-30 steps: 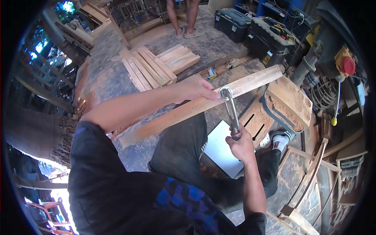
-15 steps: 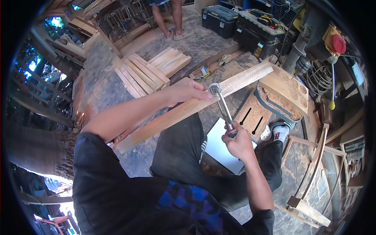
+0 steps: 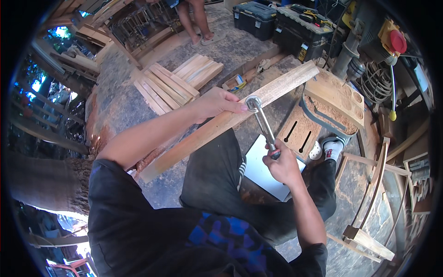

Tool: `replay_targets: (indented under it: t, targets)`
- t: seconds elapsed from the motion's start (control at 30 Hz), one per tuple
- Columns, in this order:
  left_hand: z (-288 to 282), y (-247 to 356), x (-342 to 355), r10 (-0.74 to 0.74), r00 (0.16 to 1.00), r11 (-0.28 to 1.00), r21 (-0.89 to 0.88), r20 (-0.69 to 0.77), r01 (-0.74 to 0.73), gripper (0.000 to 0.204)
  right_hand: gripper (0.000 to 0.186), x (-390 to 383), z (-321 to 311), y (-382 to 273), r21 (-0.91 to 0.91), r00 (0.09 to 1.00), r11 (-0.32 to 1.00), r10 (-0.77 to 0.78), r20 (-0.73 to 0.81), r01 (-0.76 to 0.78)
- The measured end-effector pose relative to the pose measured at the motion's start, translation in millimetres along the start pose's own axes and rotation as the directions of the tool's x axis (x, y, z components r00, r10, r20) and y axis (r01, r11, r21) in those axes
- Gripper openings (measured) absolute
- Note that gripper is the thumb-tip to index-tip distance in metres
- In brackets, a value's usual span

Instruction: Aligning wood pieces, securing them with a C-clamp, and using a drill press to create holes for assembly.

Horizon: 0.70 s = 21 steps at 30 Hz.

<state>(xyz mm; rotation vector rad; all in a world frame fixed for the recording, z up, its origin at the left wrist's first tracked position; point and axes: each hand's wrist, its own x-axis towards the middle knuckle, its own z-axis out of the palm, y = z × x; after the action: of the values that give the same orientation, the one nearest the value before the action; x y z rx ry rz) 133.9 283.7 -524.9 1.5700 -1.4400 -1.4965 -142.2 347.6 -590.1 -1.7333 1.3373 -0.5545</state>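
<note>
A long pale wooden board (image 3: 198,138) slants up and to the right above my lap. My left hand (image 3: 220,104) grips it near the middle, its thumb beside the round head of a chrome ratchet wrench (image 3: 264,124). That head rests against the board. My right hand (image 3: 281,162) is closed round the wrench's dark, red-banded handle, below and right of the board. What lies under the wrench head is hidden.
Stacked wooden strips (image 3: 168,87) lie beyond my left arm. To the right are a drill press (image 3: 355,67), its dusty slotted base (image 3: 300,131) and a wooden block with round recesses (image 3: 334,94). Toolboxes (image 3: 302,37) and another person's legs (image 3: 194,21) are farther back. A curved wooden frame (image 3: 376,184) sits lower right.
The whole view has shifted slightly. Both hands keep their grip on the board and the wrench, whose handle angle looks nearly the same.
</note>
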Motion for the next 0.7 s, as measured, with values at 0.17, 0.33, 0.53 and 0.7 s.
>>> replay_targets:
  t: [0.17,0.33,0.53,0.7]
  targets:
    - [-4,2,5,-0.002,0.999,0.998,0.069,0.048,-0.001,0.035,0.029,0,2,1,-0.014,1.0,1.0,0.003,-0.02,-0.004]
    - [0,1,6,-0.003,0.999,0.998,0.062,0.041,0.001,0.033,0.033,0,-1,0,0.009,1.0,1.0,0.006,-0.015,-0.006]
    - [0,2,6,-0.006,0.998,0.999,0.048,0.069,0.002,0.03,0.029,1,0,-1,-0.05,0.998,0.997,0.051,-0.038,-0.052]
    - [4,1,2,0.002,0.998,0.999,0.046,0.056,-0.004,0.029,0.019,-3,17,12,-0.045,0.993,0.996,0.076,-0.094,-0.081]
